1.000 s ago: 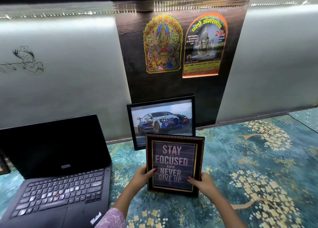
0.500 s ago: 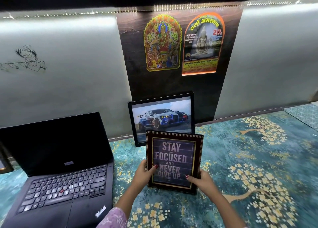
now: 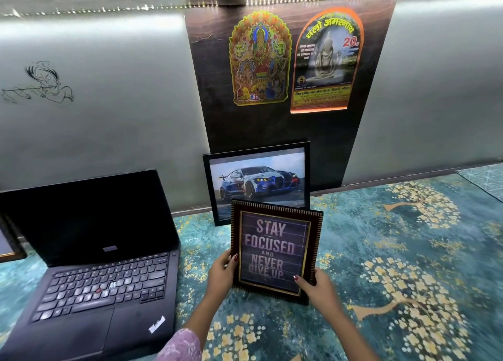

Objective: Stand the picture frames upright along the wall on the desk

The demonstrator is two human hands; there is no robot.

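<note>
Where the motto frame (image 3: 275, 250) stood in front, it hid the lower right corner of the car-photo frame (image 3: 257, 182); another frame (image 3: 9, 242) at the left edge was cut off, contents unreadable. Motto frame: dark ribbed moulding, gilt inner lip, glossy print. Car-photo frame: thin plain black border, leaning on the dark wall panel (image 3: 285, 132). Left hand (image 3: 221, 275) clasped the motto frame's left edge, thumb across the front; right hand (image 3: 317, 287) clasped its lower right corner likewise. Frame upright, on or just above the floral desk mat (image 3: 394, 265), beside the open laptop (image 3: 89, 268). Versus 0.5 s ago: grip and placement unchanged.
</note>
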